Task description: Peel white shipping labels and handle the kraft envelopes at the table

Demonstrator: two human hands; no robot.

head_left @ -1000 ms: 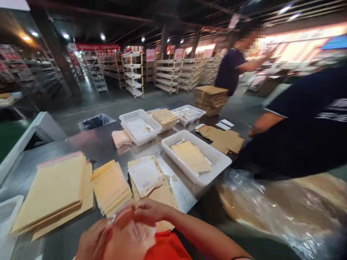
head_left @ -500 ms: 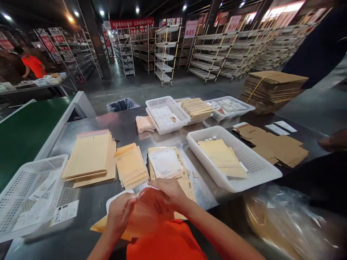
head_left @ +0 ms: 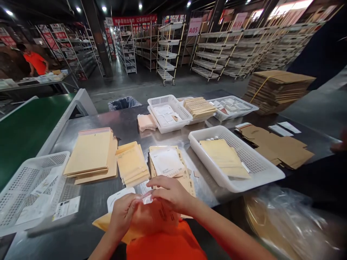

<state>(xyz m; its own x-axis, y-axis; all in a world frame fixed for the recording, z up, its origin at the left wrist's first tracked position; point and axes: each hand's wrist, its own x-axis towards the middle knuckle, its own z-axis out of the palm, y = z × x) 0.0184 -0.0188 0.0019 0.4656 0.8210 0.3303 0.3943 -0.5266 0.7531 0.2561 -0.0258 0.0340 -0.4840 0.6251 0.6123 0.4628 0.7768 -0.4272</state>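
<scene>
Two hands, left (head_left: 123,213) and right (head_left: 170,193), pinch an orange bag (head_left: 154,218); a white tray (head_left: 260,169) sits at two o'clock.

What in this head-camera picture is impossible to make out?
- Print on the clear pouch: too small; left hand and right hand cover its top.
- Papers in the far tray: too small to read.
- Co-worker's hand: cut off by the right edge.
- Plastic-wrapped bundle: blurred, contents unclear.
</scene>
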